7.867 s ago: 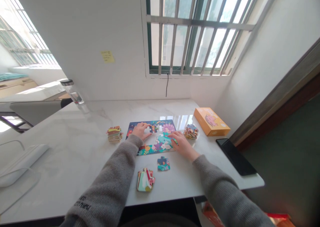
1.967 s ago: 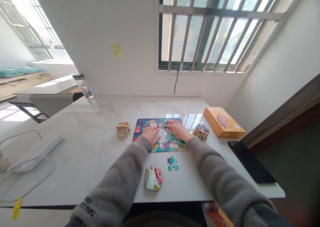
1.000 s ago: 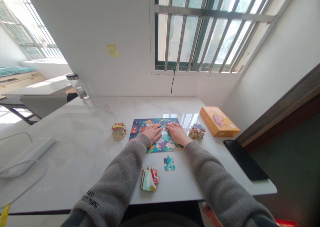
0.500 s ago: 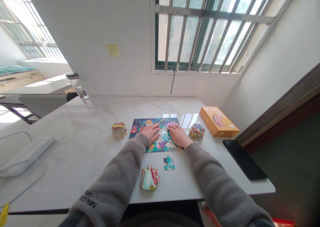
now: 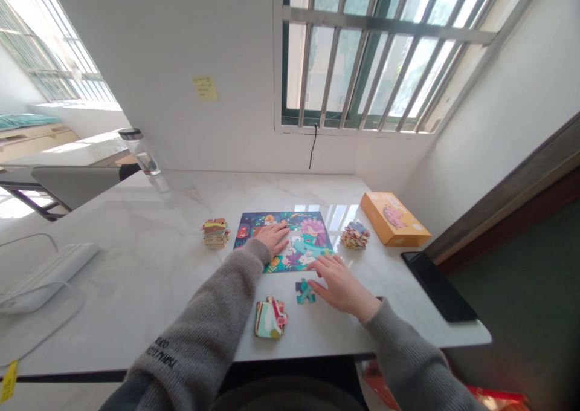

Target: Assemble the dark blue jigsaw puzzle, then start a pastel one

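A colourful jigsaw puzzle (image 5: pixel 312 229) with animals and plants lies flat on the white table. My left hand (image 5: pixel 272 239) rests on its left part, fingers stretched out and covering some of the picture. Over the puzzle's front right edge, my right hand (image 5: pixel 338 281) has its fingers apart, and nothing shows in it. Its thumb is close to a single teal puzzle piece (image 5: pixel 305 291) in front of the puzzle; whether they touch I cannot tell. Nearer the table's front edge sits a small stack of puzzle pieces (image 5: pixel 270 319) with a pale green top.
Stacks of puzzle pieces stand left (image 5: pixel 215 234) and right (image 5: pixel 356 236) of the puzzle. Farther right are an orange box (image 5: pixel 394 219) and a black phone-like slab (image 5: pixel 438 287). A white power strip (image 5: pixel 49 278) lies at left; a clear bottle (image 5: pixel 142 154) stands at the back left.
My right hand has lifted off the puzzle and moved toward me, to beside the loose teal piece, uncovering the puzzle's right part. My left hand stays in place.
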A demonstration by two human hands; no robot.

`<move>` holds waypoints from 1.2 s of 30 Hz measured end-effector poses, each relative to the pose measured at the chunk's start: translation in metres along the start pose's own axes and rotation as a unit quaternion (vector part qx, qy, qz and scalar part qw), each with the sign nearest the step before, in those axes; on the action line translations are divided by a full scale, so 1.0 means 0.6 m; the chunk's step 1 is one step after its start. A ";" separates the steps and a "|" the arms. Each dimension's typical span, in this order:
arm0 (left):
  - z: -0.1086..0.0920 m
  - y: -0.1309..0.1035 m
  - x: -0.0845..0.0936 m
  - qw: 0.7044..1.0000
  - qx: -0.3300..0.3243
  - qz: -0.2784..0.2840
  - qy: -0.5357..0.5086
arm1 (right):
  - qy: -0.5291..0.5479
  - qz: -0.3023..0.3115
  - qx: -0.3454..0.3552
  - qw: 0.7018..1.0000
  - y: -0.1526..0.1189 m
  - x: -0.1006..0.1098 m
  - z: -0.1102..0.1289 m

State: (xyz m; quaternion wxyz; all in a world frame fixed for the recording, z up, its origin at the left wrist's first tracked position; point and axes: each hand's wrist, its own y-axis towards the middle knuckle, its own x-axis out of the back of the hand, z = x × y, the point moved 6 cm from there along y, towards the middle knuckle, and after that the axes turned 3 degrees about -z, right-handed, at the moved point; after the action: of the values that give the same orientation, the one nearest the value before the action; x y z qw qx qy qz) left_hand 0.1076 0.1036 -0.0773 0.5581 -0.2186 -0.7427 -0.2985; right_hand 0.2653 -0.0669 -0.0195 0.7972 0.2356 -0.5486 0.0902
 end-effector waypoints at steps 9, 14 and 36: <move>0.002 0.000 0.001 1.000 0.001 -0.007 -0.005 | 0.056 0.071 -0.021 0.996 -0.027 -0.019 -0.006; 0.019 0.000 0.017 0.996 -0.015 -0.061 -0.064 | 0.132 0.069 -0.040 0.988 -0.023 -0.014 0.002; -0.010 -0.072 0.072 0.988 -0.048 -0.120 -0.080 | 0.356 -0.103 -0.081 0.925 0.175 -0.072 -0.079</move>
State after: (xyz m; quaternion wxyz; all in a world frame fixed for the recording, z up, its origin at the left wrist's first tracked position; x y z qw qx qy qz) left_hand 0.0713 0.0680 -0.0431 0.4464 -0.1778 -0.7903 -0.3801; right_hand 0.2462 0.0524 -0.0435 0.9612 0.1779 -0.2068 0.0410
